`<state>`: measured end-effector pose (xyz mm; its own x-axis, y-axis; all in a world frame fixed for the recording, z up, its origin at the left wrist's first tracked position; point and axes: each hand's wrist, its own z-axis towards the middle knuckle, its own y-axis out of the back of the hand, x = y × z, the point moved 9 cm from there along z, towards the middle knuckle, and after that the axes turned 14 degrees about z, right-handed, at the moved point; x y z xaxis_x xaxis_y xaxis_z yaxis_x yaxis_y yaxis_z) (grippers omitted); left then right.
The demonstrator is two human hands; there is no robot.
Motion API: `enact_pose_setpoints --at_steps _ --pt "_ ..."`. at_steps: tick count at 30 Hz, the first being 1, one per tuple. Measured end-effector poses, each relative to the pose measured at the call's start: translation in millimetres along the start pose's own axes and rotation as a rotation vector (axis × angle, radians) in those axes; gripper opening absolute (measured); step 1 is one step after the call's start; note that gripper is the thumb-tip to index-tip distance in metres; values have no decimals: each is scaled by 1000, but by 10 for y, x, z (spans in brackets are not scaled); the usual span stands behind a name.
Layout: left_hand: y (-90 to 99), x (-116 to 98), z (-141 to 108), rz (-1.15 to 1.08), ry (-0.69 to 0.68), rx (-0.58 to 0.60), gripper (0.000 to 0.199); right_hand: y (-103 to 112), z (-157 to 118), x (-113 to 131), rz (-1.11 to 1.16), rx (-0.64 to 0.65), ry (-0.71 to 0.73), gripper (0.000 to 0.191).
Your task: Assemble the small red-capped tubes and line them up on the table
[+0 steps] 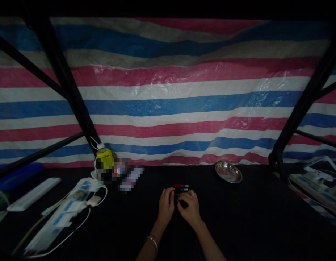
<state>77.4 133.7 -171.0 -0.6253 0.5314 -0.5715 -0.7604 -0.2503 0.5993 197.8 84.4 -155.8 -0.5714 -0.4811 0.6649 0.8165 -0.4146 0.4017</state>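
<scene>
Peeking out between the fingertips of the left hand (pixel 166 206) and right hand (pixel 190 207), a slim red stick (pixel 176 195) sits above the black counter (pixel 255 214); both hands are curled, but I cannot tell whether either pinches it. Just beyond lie a dark stick (pixel 183 190) and a red-and-silver stick (pixel 181 185). Off to the right, a metal dish (pixel 228 173) rests near the striped sheet (pixel 181 127).

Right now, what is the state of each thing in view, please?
Left hand: fingers bent, grip unclear.
Right hand: fingers bent, grip unclear.
Thin red item: between the hands, partly hidden.
Red tube: lying flat.
Dark tube: lying flat.
Metal dish: facing up.
Left power strip: plugs inserted.
Yellow bottle: roughly upright.
</scene>
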Motion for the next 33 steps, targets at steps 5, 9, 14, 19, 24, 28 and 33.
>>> enact_pose_setpoints --at_steps 5,9,14,19,24,28,33 --pt "14 -12 5 -15 1 -5 25 26 6 32 33 -6 5 12" --pt "23 -38 0 -14 -11 -6 24 51 17 77 125 -16 28 12" --pt "-58 -69 -26 2 -58 55 23 12 23 144 257 11 78 13" --pt "-126 -27 -51 -43 -40 101 22 -23 8 116 318 16 74 12" --pt "-157 -62 -60 -36 -51 169 26 -56 -29 -50 348 -8 -24 9" --pt "-197 -10 -74 -57 -15 188 30 -125 -50 -84 360 46 -51 22" --pt "-261 -18 -129 -97 -45 229 45 -97 -46 4 310 76 13 42"
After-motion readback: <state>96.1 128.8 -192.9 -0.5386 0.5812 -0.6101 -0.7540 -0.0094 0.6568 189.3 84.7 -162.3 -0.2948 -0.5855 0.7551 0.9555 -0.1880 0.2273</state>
